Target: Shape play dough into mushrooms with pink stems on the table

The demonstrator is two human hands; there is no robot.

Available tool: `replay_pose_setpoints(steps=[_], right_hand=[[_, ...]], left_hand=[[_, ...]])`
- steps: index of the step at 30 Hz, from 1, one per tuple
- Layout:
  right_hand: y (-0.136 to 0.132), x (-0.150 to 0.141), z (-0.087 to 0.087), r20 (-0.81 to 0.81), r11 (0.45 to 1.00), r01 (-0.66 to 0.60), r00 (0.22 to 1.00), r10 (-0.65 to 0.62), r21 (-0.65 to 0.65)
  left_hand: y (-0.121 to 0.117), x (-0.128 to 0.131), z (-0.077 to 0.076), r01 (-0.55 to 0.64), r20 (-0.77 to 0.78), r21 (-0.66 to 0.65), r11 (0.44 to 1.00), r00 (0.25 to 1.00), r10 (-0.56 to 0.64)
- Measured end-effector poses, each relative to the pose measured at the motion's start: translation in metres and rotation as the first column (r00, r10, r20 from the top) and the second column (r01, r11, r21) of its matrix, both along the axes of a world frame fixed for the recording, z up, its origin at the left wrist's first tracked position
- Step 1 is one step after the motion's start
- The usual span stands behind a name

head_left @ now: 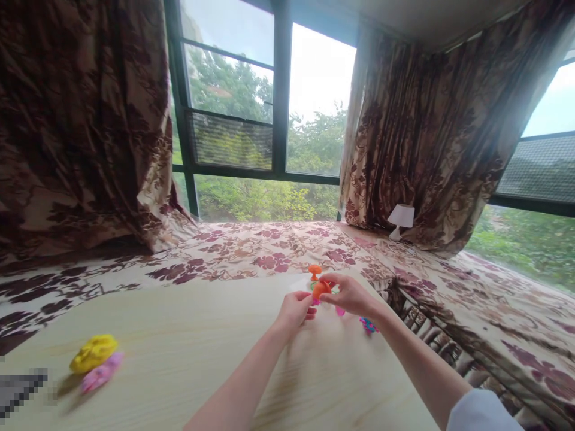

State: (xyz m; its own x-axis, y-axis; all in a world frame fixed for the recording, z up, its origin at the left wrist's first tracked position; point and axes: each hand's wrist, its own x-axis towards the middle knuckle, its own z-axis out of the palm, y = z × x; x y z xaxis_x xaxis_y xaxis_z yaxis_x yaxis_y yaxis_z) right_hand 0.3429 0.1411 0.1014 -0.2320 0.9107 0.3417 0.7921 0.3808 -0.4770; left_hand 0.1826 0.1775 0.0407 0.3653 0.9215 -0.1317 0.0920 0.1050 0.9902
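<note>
1. The right hand (353, 294) pinches the orange piece (320, 291) from three o'clock, over the table (188, 335); its rounded form shows no clear long axis.
2. The left hand (294, 310) meets it from eight; whether those fingertips grip it cannot be told.
3. From it, a mushroom-like toy (315, 271) shows at twelve, a blue toy (369, 325) at four.
4. No container can be made out.

Left hand (296, 309) and right hand (353, 293) at small rounded orange piece (320, 291), near far edge of pale wood-grain table (193, 335)
</note>
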Motion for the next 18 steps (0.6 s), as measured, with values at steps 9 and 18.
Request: replay_pose_setpoints(steps=[9, 18], right_hand=[[0.006, -0.010, -0.004, -0.153, 0.996, -0.065, 0.985, 0.073, 0.061], [0.008, -0.007, -0.003, -0.137, 0.996, -0.072, 0.987, 0.078, 0.048]], left_hand=[[0.006, -0.009, 0.010, -0.019, 0.177, -0.177, 0.984, 0.983, 0.051], [0.000, -0.011, 0.017, -0.035, 0.205, -0.236, 0.971, 0.975, 0.085]])
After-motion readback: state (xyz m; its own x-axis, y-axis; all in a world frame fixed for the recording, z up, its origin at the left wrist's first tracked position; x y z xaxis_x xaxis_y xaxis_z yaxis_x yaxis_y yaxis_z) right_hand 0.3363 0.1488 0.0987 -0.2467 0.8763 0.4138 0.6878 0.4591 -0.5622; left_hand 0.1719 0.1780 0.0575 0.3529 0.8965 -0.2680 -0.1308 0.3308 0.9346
